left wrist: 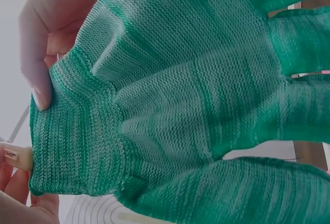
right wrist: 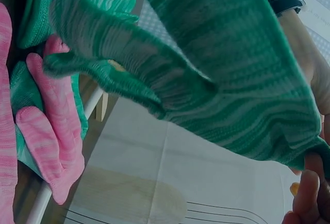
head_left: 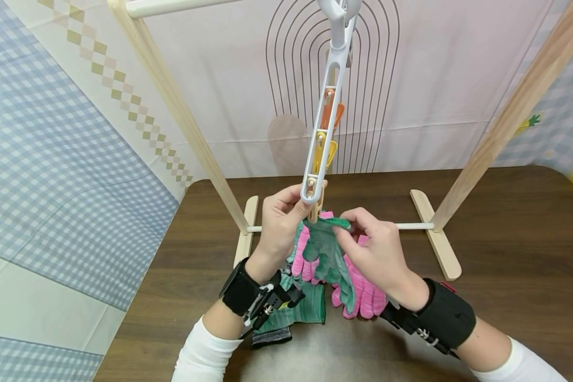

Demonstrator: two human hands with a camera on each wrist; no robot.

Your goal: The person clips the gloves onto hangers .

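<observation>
Well, your green glove (head_left: pixel 331 254) hangs between your two grips, cuff (left wrist: pixel 72 131) up by the end of the white hanger (head_left: pixel 339 40) and fingers drooping in front of the pink gloves (head_left: pixel 365 294) on the surface (head_left: pixel 172 276). Your left grip (head_left: pixel 280 223) is pinched on the tan clip (head_left: pixel 314 215) at the hanger's tip; your right grip (head_left: pixel 377 244) has thumb and finger clamped on the other corner of the cuff. From the left wrist, the clip's nose meets the near edge of that cuff — whether it bites the fabric, you cannot tell.

To do this well, steady the hanger with your left fingers and squeeze the clip fully. Feed the ribbed edge well up into it, since soft knit would likely slip from a shallow bite. Draw the cuff lightly sideways with your right so it sits flat — then ease off the clip and tug gently before you let go.
</observation>
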